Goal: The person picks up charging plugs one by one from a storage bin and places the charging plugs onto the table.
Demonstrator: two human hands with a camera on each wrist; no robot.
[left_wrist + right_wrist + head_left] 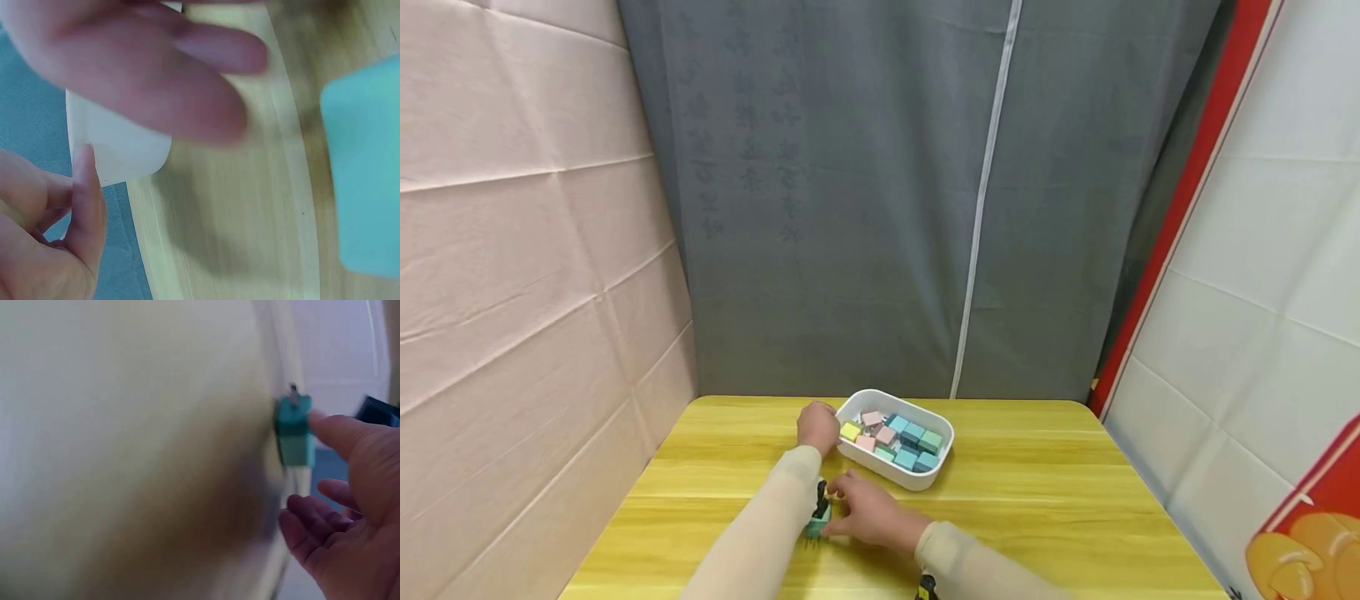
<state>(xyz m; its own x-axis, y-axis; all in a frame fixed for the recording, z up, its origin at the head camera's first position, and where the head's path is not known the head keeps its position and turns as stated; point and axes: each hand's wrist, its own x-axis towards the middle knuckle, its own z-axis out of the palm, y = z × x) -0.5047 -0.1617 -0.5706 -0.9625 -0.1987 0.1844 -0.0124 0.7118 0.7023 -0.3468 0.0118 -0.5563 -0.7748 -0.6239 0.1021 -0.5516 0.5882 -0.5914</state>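
Note:
Beside the left end of a white tray [946, 454], my left hand [818, 427] has a straight finger [87, 181] touching the tray's outer wall [125, 140]. My right hand [868, 510] is nearer to me, below the left forearm. Its thumb [340, 431] meets the side of a teal charger plug [295, 434] with a metal prong, while the other fingers stand apart from the plug. In the head view the charger plug [817, 527] shows beside the left wrist. Blurred right fingers cross the top of the left wrist view.
Several pink, yellow, blue and green square plugs [904, 458] lie in the tray. The tray rests on a yellow wood-grain table [1037, 492]. A grey curtain [850, 208] hangs behind the table, with pale cloth [535, 292] at the left.

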